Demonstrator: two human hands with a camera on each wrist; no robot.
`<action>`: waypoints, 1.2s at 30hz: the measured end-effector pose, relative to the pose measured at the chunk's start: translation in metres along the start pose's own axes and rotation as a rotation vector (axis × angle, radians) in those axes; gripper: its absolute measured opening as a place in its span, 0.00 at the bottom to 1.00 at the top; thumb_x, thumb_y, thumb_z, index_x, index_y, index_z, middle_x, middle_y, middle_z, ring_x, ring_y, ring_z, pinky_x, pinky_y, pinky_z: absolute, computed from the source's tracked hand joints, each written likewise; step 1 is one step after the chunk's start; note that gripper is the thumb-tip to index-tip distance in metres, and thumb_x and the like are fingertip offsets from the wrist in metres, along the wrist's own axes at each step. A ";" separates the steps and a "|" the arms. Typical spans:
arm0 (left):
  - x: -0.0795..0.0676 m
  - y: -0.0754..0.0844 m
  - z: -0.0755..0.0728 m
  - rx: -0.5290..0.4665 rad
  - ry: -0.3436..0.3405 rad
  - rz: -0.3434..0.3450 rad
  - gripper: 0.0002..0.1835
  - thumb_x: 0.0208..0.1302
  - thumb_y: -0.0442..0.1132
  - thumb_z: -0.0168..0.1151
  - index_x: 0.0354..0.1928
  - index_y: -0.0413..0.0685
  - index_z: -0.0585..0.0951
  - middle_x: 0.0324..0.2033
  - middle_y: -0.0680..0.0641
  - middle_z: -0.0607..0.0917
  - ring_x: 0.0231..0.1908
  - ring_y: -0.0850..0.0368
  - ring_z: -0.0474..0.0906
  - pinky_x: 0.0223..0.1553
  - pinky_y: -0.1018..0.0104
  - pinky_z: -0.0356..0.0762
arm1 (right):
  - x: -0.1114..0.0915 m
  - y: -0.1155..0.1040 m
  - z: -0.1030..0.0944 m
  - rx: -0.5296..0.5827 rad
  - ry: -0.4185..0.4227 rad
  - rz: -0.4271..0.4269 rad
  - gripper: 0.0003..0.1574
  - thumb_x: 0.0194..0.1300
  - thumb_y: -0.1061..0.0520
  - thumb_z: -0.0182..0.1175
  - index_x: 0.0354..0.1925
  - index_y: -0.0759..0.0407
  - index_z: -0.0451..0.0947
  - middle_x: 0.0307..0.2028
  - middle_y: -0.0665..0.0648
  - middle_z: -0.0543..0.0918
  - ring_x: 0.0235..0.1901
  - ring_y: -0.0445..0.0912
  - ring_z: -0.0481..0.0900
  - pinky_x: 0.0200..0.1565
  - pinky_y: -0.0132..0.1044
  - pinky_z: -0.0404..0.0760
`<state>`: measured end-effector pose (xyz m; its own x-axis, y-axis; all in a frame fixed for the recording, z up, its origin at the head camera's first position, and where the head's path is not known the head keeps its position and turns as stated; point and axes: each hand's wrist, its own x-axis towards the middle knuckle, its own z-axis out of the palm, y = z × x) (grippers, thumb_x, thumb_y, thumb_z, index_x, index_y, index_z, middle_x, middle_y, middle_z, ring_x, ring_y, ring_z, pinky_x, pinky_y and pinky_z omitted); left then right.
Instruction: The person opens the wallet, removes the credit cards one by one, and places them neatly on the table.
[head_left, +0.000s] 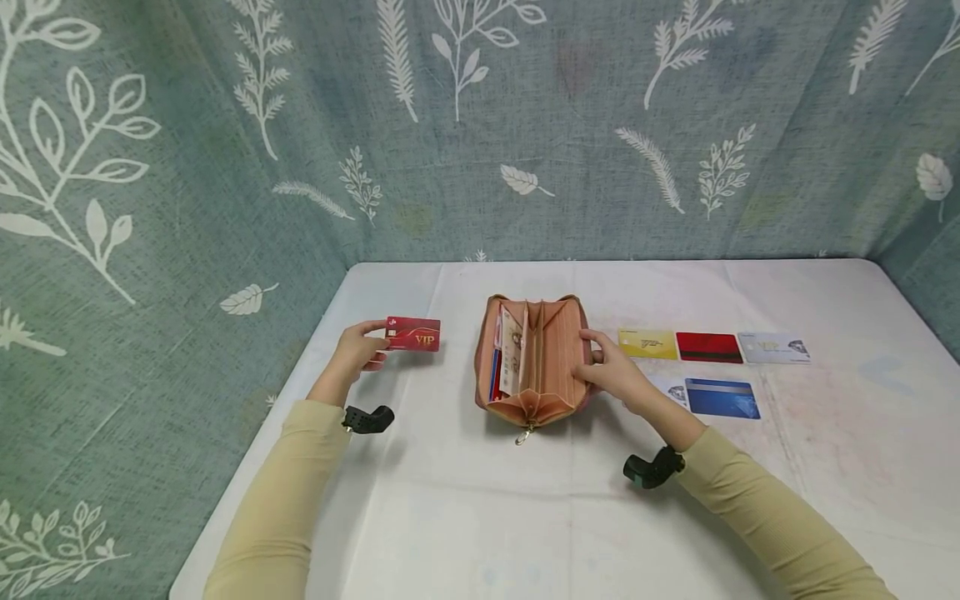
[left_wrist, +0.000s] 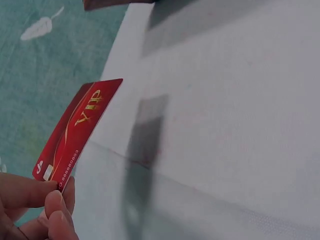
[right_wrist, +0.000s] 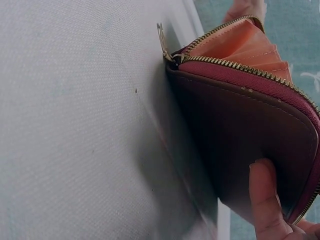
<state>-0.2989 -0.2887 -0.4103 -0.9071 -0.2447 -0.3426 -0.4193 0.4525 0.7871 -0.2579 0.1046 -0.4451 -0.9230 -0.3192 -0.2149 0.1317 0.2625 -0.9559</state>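
Note:
My left hand [head_left: 355,348] pinches a red VIP card [head_left: 413,334] by its end, above the table and left of the wallet. Gold letters and a chip show on the card [left_wrist: 77,130] in the left wrist view. An unzipped wallet [head_left: 529,358] stands open at the middle of the table, its peach-coloured compartments facing up. Cards and a printed paper [head_left: 511,353] sit in its left compartment. My right hand [head_left: 611,367] grips the wallet's right side. In the right wrist view, a digit lies against the dark outer cover [right_wrist: 230,130].
Right of the wallet lie a yellow card [head_left: 647,343], a red card with a dark stripe [head_left: 708,347], a silver card [head_left: 774,348] and a blue card [head_left: 722,398]. Another pale card [head_left: 672,390] is partly hidden by my right hand. A leaf-patterned curtain [head_left: 570,167] surrounds the white table [head_left: 480,517].

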 end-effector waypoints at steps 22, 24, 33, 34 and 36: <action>0.030 -0.047 0.000 0.115 0.113 0.001 0.24 0.63 0.35 0.54 0.62 0.41 0.69 0.30 0.43 0.81 0.22 0.61 0.72 0.23 0.69 0.70 | -0.001 -0.001 0.002 -0.028 0.011 0.003 0.45 0.61 0.59 0.56 0.69 0.58 0.45 0.55 0.72 0.70 0.39 0.47 0.77 0.35 0.35 0.79; 0.027 -0.047 0.003 0.187 0.157 0.043 0.23 0.62 0.37 0.55 0.61 0.41 0.70 0.43 0.37 0.80 0.33 0.55 0.76 0.33 0.64 0.73 | -0.001 -0.001 0.002 -0.023 0.010 0.003 0.45 0.61 0.59 0.56 0.69 0.58 0.45 0.54 0.72 0.70 0.39 0.48 0.77 0.35 0.35 0.79; 0.022 -0.045 0.015 0.366 0.217 0.116 0.27 0.62 0.41 0.57 0.61 0.36 0.67 0.59 0.33 0.69 0.59 0.39 0.65 0.56 0.49 0.64 | 0.000 0.000 0.001 -0.015 0.008 0.007 0.45 0.61 0.60 0.56 0.69 0.58 0.45 0.54 0.72 0.70 0.39 0.48 0.77 0.35 0.35 0.78; 0.022 -0.045 0.016 0.378 0.211 0.114 0.27 0.63 0.41 0.57 0.61 0.36 0.67 0.59 0.33 0.68 0.59 0.39 0.64 0.56 0.49 0.63 | 0.000 0.000 0.001 -0.015 0.008 0.007 0.45 0.61 0.60 0.56 0.69 0.58 0.45 0.54 0.72 0.70 0.39 0.48 0.77 0.35 0.35 0.78; 0.023 -0.046 0.017 0.397 0.199 0.106 0.27 0.63 0.41 0.56 0.61 0.36 0.67 0.60 0.33 0.68 0.59 0.39 0.64 0.56 0.48 0.63 | 0.001 0.000 0.001 -0.017 0.007 0.007 0.45 0.61 0.59 0.56 0.69 0.58 0.45 0.54 0.72 0.70 0.40 0.48 0.77 0.35 0.35 0.78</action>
<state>-0.3013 -0.3006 -0.4627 -0.9373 -0.3215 -0.1349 -0.3414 0.7682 0.5416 -0.2582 0.1033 -0.4454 -0.9246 -0.3108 -0.2203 0.1323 0.2804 -0.9507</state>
